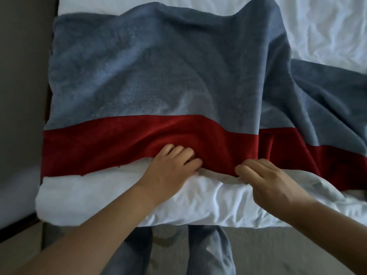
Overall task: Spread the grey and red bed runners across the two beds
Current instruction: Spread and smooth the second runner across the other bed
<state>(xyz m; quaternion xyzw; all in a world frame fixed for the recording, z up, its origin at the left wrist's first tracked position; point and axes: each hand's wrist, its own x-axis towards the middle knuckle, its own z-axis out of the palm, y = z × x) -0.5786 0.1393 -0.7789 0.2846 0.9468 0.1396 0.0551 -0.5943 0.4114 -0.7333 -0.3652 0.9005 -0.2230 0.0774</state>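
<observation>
Bed runner [158, 76] in grey with a red band [99, 147] along its near edge lies across the near end of a bed made up with a white duvet [111, 197]. On the left it sits fairly flat, its left edge close to the side of the bed. On the right it is not yet laid out: the cloth doubles over itself in a raised fold [282, 92], and beyond that it runs off rumpled towards the right.

The left grip [172, 165] is at the near hem of the red band, fingers curled down onto the cloth and seemingly pinching the hem. The right grip [266, 179] is just beside it to the right, fingertips bunched and nipping the same hem where it meets the duvet. Both are closed on the cloth rather than spread flat.

My reading is that the job is at an early to middle stage. One runner is on one bed and half smoothed. The right part needs unfolding and pulling straight. A second bed and a second runner are not in view, so nothing can be said of them.

No brand, label or writing can be read anywhere.
</observation>
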